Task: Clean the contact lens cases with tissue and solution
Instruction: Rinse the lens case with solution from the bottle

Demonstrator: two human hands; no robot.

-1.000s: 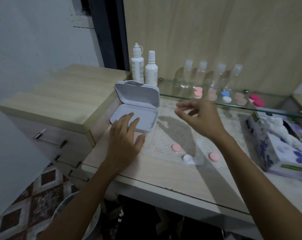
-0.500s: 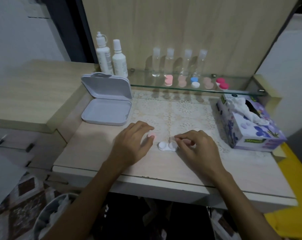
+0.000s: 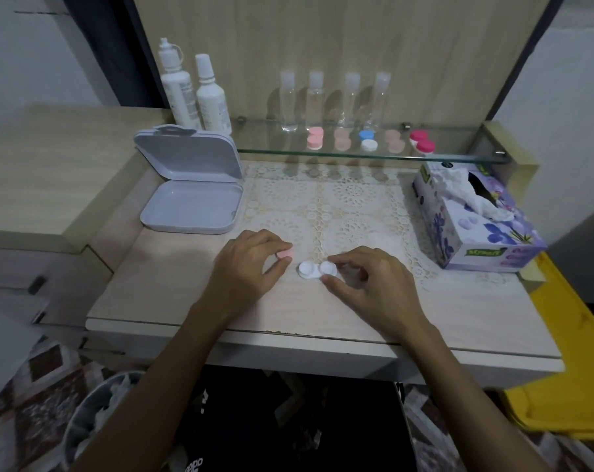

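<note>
A white two-well contact lens case (image 3: 317,269) lies on the table near the lace mat's front edge. My right hand (image 3: 370,281) pinches its right end between thumb and forefinger. My left hand (image 3: 249,267) sits just left of the case and holds a small pink cap (image 3: 284,254) in its fingertips. A tissue box (image 3: 472,219) with a tissue sticking out stands at the right. Two white solution bottles (image 3: 195,93) stand at the back left.
An open grey hinged box (image 3: 191,185) sits at the left. On a glass shelf (image 3: 459,157) at the back are several clear bottles and several coloured lens cases. A bin with crumpled tissue (image 3: 94,424) stands on the floor, lower left.
My left hand left the grey box and came down on the pink cap. My right hand dropped from mid-air onto the white case. The view swung right.
</note>
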